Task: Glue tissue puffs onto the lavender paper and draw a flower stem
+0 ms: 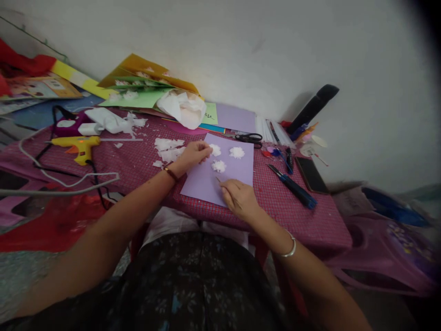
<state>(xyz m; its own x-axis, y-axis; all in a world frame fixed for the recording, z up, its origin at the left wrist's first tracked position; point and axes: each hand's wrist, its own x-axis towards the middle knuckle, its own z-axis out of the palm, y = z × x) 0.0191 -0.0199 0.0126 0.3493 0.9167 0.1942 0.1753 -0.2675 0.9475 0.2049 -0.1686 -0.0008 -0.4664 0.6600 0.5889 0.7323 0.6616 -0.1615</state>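
Observation:
A purple sheet of paper [201,181] lies on the table before me. Three fluffy white paper tufts sit on it: one at the right [237,152], one lower in the middle [218,166] and one at the upper left [215,150]. My left hand [195,155] has its fingers pinched together at the edge of the upper-left tuft; what is between them is hidden. Closed round a thin stick-like tool [218,179], my right hand [239,197] rests over the sheet's lower right, the tip just below the middle tuft.
Torn white tissue pieces [169,149] lie left of the sheet. Further left is a yellow glue gun [81,146] with cables. Black scissors [248,137] touch the sheet's top edge. A utility knife [292,186] and a phone [312,174] lie right. Coloured cards [144,94] stack behind.

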